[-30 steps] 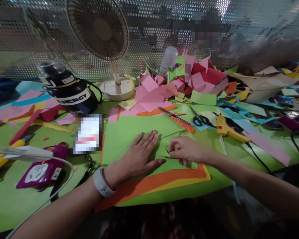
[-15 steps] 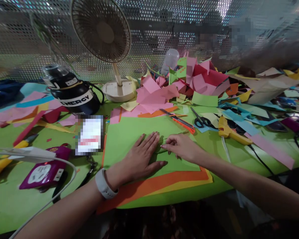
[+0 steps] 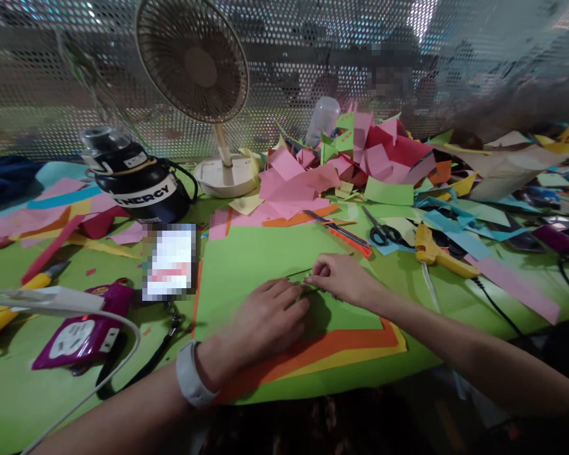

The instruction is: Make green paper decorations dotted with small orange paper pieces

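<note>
The left hand [image 3: 271, 315], a pale band [image 3: 193, 374] at its wrist, lies palm down over a green sheet [image 3: 241, 253] at the near middle of the table [image 3: 23, 398]. Its fingers are bent and blurred; whether they grip anything cannot be told. Just to the right, the right hand [image 3: 337, 278] has thumb and forefinger pinched together on the edge of a small green piece [image 3: 298, 274]. The two hands are close, but whether they touch is hard to make out. The piece lies over the green sheet, mostly hidden by the fingers and close to it in colour, so its outline is unclear.

Under the green sheet, an orange sheet [image 3: 334, 344] and a yellow sheet [image 3: 392, 347] show along the near edge, partly covered by the left hand and wrist. Beyond the right hand lie an orange cutter [image 3: 348, 237], black-handled scissors [image 3: 384, 234] and, farther right, a yellow glue gun [image 3: 443, 256]. To the left, a bright rectangle [image 3: 171, 262] is pixelated past reading. Far left stands a black bottle [image 3: 145, 183], its lettering partly turned away; the fan [image 3: 199, 66] beside it is cut off at the top.
</note>
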A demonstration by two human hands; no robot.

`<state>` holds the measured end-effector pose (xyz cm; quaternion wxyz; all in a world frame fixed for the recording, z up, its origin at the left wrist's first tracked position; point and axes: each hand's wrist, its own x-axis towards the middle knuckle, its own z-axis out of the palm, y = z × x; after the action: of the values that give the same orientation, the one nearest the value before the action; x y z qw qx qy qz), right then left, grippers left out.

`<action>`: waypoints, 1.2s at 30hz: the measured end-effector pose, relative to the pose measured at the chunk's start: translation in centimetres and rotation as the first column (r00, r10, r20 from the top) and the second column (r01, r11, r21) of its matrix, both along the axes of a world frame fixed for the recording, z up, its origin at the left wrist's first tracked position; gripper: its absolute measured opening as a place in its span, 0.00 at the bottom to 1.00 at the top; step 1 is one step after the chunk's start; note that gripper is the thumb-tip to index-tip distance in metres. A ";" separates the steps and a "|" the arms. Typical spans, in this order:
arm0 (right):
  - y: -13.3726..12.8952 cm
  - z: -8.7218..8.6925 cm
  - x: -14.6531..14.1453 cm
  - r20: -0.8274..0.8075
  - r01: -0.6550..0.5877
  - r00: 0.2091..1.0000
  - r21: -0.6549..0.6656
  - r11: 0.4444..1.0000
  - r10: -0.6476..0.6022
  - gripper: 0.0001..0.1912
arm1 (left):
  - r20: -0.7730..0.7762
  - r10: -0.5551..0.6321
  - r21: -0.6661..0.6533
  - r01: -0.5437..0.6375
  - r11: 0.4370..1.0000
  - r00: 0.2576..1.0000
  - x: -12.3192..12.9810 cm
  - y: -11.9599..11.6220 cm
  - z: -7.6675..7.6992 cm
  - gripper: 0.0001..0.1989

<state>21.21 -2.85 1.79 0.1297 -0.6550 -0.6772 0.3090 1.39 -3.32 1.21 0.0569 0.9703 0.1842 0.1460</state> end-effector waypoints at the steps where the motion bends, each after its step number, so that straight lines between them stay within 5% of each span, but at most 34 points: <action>1: 0.0 0.0 0.0 -0.009 0.001 1.000 -0.004 1.000 -0.001 0.07 | -0.024 -0.015 0.011 0.016 1.000 1.000 0.0 -0.2 0.0 0.12; 9: -0.5 0.6 0.5 -0.049 -0.007 0.999 -0.008 1.000 0.006 0.06 | -0.082 0.053 0.014 -0.052 0.999 0.995 0.5 -0.4 -1.2 0.25; 12: -1.6 1.0 1.6 0.036 -0.046 0.999 0.143 0.989 0.041 0.08 | -0.101 0.077 -0.005 -0.078 0.997 0.992 0.5 -0.4 -1.1 0.28; 16: -3.4 0.2 3.1 0.269 -0.273 0.946 0.373 0.887 0.179 0.14 | -0.119 0.085 -0.008 -0.087 0.996 0.989 0.5 -0.4 -0.9 0.29; 23: -3.9 -1.5 3.8 0.512 -0.504 0.825 0.474 0.722 0.240 0.16 | -0.093 0.119 0.040 -0.116 0.992 0.988 0.6 -0.1 -0.8 0.30; 36: -3.9 -1.1 4.0 0.532 -0.521 0.803 0.406 0.751 0.269 0.16 | -0.087 0.127 0.062 -0.122 0.991 0.988 0.6 0.4 -0.8 0.30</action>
<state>25.26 -6.77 0.71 0.0794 -0.4811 -0.8726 -0.0279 1.99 -2.96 0.37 0.0116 0.9638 0.2426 0.1103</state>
